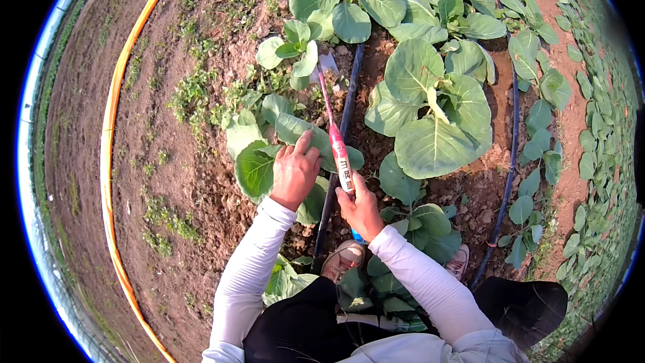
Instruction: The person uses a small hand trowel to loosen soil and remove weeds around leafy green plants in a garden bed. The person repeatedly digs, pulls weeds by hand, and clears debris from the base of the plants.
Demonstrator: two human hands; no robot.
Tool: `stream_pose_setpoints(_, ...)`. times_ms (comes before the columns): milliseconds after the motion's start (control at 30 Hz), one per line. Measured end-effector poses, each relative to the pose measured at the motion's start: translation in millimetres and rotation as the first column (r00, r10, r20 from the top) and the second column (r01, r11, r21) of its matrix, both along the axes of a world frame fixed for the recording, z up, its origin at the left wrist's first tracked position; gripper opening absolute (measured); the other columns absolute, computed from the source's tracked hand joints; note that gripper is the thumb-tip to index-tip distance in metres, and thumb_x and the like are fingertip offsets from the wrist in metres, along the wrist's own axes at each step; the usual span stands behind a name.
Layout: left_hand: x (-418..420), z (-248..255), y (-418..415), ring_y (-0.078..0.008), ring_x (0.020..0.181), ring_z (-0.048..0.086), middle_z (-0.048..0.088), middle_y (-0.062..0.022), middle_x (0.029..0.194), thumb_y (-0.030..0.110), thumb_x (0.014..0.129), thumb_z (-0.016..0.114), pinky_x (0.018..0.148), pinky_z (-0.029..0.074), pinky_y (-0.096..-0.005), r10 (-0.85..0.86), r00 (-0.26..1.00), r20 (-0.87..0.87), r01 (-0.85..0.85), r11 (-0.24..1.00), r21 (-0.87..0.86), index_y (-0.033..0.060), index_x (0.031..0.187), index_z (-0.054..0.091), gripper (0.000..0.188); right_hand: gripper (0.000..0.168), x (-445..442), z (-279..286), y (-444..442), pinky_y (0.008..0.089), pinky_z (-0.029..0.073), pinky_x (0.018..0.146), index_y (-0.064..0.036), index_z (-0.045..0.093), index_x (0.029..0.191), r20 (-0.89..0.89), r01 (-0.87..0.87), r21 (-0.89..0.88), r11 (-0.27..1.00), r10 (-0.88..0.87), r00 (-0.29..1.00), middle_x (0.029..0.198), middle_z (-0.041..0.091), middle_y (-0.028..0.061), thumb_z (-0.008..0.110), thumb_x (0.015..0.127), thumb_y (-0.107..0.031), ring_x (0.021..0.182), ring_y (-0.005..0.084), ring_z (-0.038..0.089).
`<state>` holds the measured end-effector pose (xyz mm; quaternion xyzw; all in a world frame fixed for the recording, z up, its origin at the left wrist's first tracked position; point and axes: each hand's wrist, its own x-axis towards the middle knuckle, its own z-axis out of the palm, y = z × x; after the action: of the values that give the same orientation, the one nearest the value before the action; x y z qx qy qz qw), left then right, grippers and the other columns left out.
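My right hand (360,206) grips the pink and white handle of a long-shafted hand weeding tool (338,154). The handle bears writing, and a blue end shows below my fist. Its thin pink shaft runs away from me to a flat pale blade (327,64), partly covered by leaves of a small cabbage plant (295,50). My left hand (297,169) rests at a broad cabbage leaf (298,131), index finger stretched over it and the other fingers curled. Whether those fingers pinch the leaf cannot be made out. Another leaf (253,169) lies just left of this hand.
A black drip irrigation pipe (350,93) runs along the bed beside the tool, and another pipe (511,126) lies farther right. Large cabbage plants (433,111) grow between them. Low weeds (196,96) dot the soil at left, near an orange hose (108,146). My shoes (345,258) stand among leaves.
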<state>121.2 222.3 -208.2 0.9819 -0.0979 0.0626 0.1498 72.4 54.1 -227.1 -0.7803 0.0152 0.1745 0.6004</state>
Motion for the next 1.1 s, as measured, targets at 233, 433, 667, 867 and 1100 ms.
stream_pose_setpoints(233,-4.3,-3.9,0.9,-0.0287,0.077,0.059,0.055,-0.009,0.118,0.013,0.071,0.067,0.073,0.047,-0.0377,-0.014,0.999,0.032,0.014,1.0,-0.021,0.005,0.075,0.057,0.013,0.046,17.6,-10.3,-5.7,0.0363,0.048,0.057,-0.002,0.041,0.124,0.141,0.065,-0.024,0.998,-0.061,0.988,0.077,0.061,0.0193,0.06,0.085,-0.013,0.063,0.0309,0.062)
stream_pose_setpoints(433,-3.8,-0.7,-2.2,-0.0279,0.077,0.059,0.055,-0.0091,0.117,0.012,0.071,0.067,0.072,0.047,-0.0376,-0.025,0.999,0.026,0.025,0.999,-0.027,0.0048,0.074,0.057,0.013,0.042,36.4,-29.0,-2.2,0.0411,0.048,0.058,-0.003,0.042,0.121,0.228,0.049,-0.077,0.996,-0.031,0.973,0.081,0.06,0.0233,0.06,0.084,-0.013,0.072,0.0401,0.061)
stream_pose_setpoints(667,-12.4,0.7,0.5,-0.0284,0.077,0.06,0.056,-0.0086,0.118,0.01,0.07,0.066,0.072,0.048,-0.0375,-0.015,1.0,0.016,0.015,0.999,-0.043,0.0043,0.074,0.056,0.012,0.043,11.0,-7.2,-4.0,0.0398,0.049,0.061,-0.003,0.042,0.122,0.073,0.023,-0.009,1.0,-0.022,0.997,0.082,0.06,0.0219,0.06,0.084,-0.014,0.075,0.0368,0.062)
stream_pose_setpoints(867,-19.5,0.1,2.6,-0.0299,0.075,0.059,0.055,-0.0087,0.12,0.007,0.07,0.064,0.072,0.048,-0.0378,-0.035,0.999,0.039,0.038,0.997,-0.067,0.0035,0.074,0.056,0.009,0.044,-50.9,-19.4,-27.7,0.0309,0.047,0.061,-0.001,0.042,0.123,-0.049,-0.008,0.117,0.993,0.014,0.999,0.08,0.057,0.0136,0.059,0.085,-0.013,0.064,0.0211,0.057)
stream_pose_setpoints(1100,-27.5,1.5,4.7,-0.0311,0.075,0.059,0.054,-0.0101,0.123,0.005,0.07,0.062,0.07,0.048,-0.038,-0.005,1.0,0.02,0.006,0.998,-0.068,0.0028,0.074,0.055,0.008,0.036,-33.2,-1.1,-29.1,0.0222,0.037,0.041,-0.004,0.04,0.124,-0.308,0.048,0.331,0.942,0.059,0.95,0.069,0.047,-0.0006,0.05,0.091,-0.01,0.046,0.0053,0.044)
